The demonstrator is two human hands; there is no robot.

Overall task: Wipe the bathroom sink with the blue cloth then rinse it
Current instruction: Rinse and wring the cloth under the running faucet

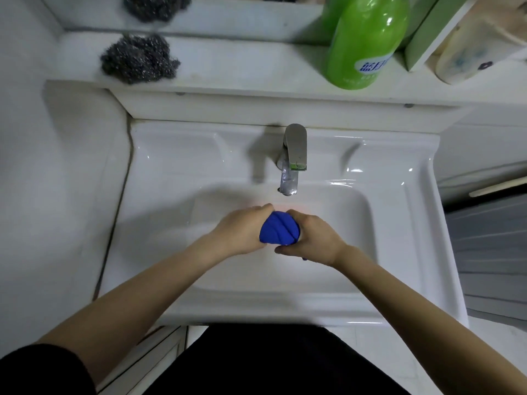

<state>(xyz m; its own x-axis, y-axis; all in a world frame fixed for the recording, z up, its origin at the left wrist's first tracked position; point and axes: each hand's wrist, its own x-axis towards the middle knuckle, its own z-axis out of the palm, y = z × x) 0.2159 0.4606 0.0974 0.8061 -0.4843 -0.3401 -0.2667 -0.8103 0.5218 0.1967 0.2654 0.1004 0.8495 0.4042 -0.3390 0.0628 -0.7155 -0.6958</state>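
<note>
A white ledge [242, 64] runs along the wall under a mirror [242, 10]. Near its left end sits a grey steel scourer [139, 59], a tangled wad, and the mirror shows its double right behind it. Toward the right a bright green bottle [368, 41] stands on the ledge, a blue-and-white label on its front. Just beside it, further right, is a green-sided box [427, 38], and against that a cream tub [467, 55] with faded blue marks. Off to the left there is a plain white counter [71, 166]. On the right a grey slatted panel [490, 252] shows, with a pale stick [499, 187] lying above it. Low on the left is a white cabinet door [154, 357].
</note>
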